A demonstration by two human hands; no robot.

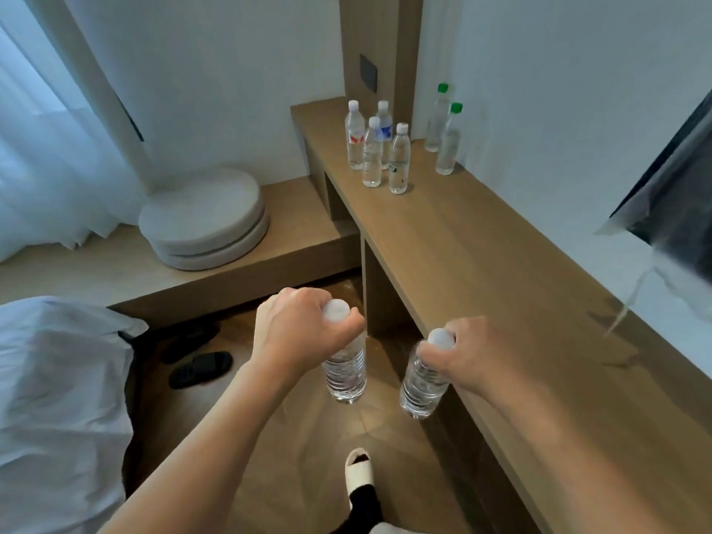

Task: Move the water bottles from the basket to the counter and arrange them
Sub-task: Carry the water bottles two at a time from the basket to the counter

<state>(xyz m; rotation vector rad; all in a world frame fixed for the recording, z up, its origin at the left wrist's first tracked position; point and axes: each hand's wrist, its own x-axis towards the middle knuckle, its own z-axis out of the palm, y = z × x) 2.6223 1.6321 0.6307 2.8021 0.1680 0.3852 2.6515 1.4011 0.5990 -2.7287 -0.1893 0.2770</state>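
Head view: two clear ribbed plastic water bottles with white caps are held upright by their necks, one in each hand. The left hand (296, 333) is curled tightly round the neck of the left-hand bottle (345, 373), which hangs over the wooden floor (308, 429), apart from any furniture. The right hand (474, 356) is wrapped in the same way round the right-hand bottle (420, 383), whose body is seen just beside the front edge of the long light-wood counter (481, 264). A narrow gap is left between the two bottles. Ahead of the right hand, a broad bare stretch of counter top is shown, bounded by the white wall on its far side. Well beyond both hands, at the counter's far end, four white-capped clear bottles (375, 148) are grouped closely, and two green-capped clear bottles (443, 129) are stood near the wall. Left of the left hand, a white-sheeted bed (57, 379) is seen, with black slippers (200, 368) lying on the floor between.
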